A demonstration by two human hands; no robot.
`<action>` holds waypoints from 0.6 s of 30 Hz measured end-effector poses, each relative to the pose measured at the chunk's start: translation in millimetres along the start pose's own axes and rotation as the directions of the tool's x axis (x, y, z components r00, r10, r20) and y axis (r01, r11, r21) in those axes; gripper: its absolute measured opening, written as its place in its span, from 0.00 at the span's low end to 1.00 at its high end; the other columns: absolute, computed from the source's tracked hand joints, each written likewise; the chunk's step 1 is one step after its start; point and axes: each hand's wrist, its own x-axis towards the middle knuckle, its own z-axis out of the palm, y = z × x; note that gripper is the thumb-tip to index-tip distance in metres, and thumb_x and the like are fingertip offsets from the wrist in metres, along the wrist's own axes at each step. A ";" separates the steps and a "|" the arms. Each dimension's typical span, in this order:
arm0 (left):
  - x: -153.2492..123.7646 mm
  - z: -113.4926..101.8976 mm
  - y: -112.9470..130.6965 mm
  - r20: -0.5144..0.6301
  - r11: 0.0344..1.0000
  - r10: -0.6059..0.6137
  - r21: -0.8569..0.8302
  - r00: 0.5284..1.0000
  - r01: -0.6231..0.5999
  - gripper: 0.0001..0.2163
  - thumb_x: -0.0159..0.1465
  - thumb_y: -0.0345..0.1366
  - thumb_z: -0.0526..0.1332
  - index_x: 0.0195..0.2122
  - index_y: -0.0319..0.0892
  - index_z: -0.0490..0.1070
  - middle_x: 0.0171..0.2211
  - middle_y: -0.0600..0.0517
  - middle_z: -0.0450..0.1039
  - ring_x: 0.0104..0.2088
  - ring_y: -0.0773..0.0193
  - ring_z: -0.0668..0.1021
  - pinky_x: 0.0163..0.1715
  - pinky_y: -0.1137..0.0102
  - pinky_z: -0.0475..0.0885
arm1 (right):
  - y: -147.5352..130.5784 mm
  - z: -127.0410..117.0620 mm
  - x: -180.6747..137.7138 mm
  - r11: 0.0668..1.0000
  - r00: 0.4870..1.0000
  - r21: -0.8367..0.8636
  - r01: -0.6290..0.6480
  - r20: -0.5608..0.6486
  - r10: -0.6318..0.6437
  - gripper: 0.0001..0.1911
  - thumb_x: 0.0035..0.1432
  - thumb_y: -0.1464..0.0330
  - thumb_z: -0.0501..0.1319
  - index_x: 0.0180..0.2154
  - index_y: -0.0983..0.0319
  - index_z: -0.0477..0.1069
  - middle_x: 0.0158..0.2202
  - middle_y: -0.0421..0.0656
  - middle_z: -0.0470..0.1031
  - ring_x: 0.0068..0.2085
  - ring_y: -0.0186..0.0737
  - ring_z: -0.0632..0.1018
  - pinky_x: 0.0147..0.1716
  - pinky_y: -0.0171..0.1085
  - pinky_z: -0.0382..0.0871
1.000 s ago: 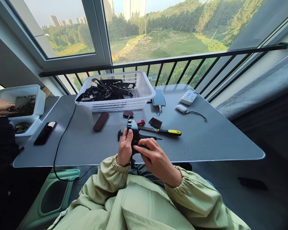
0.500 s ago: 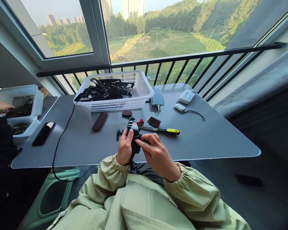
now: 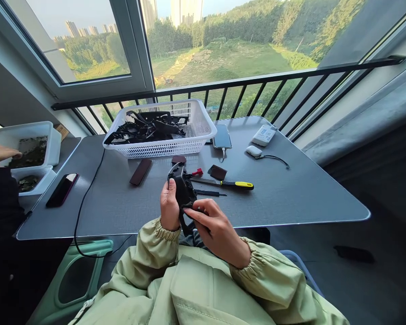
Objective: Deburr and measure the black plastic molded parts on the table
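Hands closed: left hand (image 3: pixel 169 210) grips a curved matte-black plastic bracket (image 3: pixel 183 189); right hand (image 3: pixel 216 231) pinches its lower end.

Black plastic part (image 3: pixel 183 192) in the left hand (image 3: pixel 169 206), right hand (image 3: pixel 216 232) on it (more in the white basket (image 3: pixel 189 148)).

Daylight is pouring through the window (image 3: pixel 223 45), bleaching the sky (image 3: pixel 64 13) and glaring along the table (image 3: pixel 291 194), while the wide lens is bending the railing (image 3: pixel 223 82) and the floor (image 3: pixel 341 280) is sinking into shadow.
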 end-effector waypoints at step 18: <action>0.4 -2.6 -0.4 0.158 0.977 -0.104 -0.170 0.982 0.131 0.24 0.43 0.51 0.73 0.33 0.38 0.75 0.21 0.55 0.74 0.16 0.72 0.71 0.15 0.77 0.64 | 11.0 -4.5 -4.7 0.985 0.990 -0.122 -0.122 -0.085 0.112 0.18 0.60 0.78 0.54 0.48 0.59 0.74 0.38 0.47 0.71 0.40 0.42 0.73 0.40 0.43 0.74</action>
